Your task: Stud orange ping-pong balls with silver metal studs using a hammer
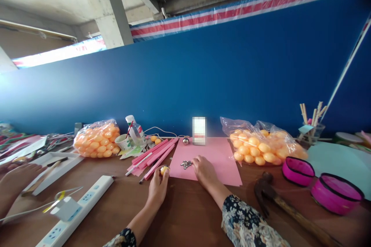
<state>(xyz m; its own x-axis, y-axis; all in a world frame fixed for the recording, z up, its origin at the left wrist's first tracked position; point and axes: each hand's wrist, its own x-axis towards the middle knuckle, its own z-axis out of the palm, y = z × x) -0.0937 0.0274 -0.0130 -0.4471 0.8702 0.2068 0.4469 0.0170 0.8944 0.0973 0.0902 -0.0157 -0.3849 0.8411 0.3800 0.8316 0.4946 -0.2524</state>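
Observation:
My left hand (pixel 158 191) is closed around a small orange ball (pixel 164 170) with a dark, shiny part, held low over the brown table just left of the pink paper sheet (pixel 216 154). On that sheet, my right hand (pixel 204 171) reaches in with curled fingertips beside a little heap of shiny metal beads (pixel 186 164). Whether a bead sits between those fingertips is hidden. Farther back on the paper stands a larger silver ball (pixel 186 141).
Clear bags of orange balls (pixel 97 139) stand left and right at the back. Pink paper strips (pixel 159 152), a power strip (pixel 78 214), a hammer (pixel 278 197) and magenta mesh rings (pixel 336 193) lie around. Another person's hand (pixel 21 179) is at far left by a white tray (pixel 62 170).

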